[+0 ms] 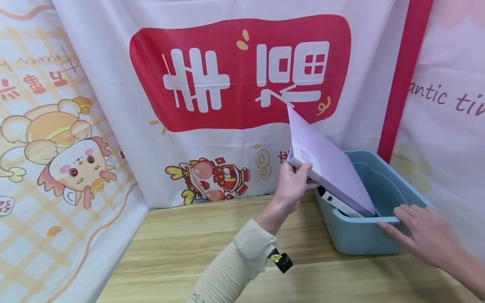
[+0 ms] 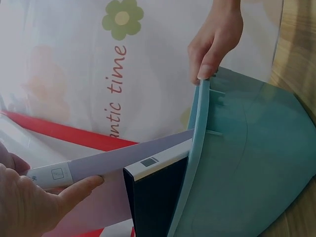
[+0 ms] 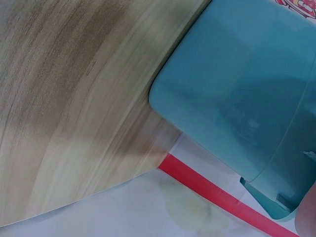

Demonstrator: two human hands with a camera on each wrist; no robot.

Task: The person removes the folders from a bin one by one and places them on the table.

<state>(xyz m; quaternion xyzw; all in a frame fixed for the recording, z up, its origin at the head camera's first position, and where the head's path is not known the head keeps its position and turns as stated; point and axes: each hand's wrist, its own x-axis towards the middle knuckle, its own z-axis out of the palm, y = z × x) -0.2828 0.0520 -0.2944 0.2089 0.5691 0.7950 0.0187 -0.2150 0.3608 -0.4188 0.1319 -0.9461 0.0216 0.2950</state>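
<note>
My left hand (image 1: 293,185) grips a lilac folder (image 1: 329,155) at its spine end, thumb on one side. The folder slants down with its lower end inside a blue-green plastic bin (image 1: 363,237). In the left wrist view, a white label shows on the spine beside the left hand (image 2: 29,202). A dark folder (image 2: 157,192) with a white spine leans out of the bin next to the lilac one, over the rim. My right hand (image 1: 428,231) holds the bin's near right rim, thumb and fingers on either side of the wall.
The bin stands on a wood-grain table (image 1: 212,252) near its back right. Behind hangs a white cloth (image 1: 242,168) with a red printed panel, and a cartoon-printed cloth (image 1: 68,147) hangs at the left. A red strip (image 1: 403,80) runs down the back right.
</note>
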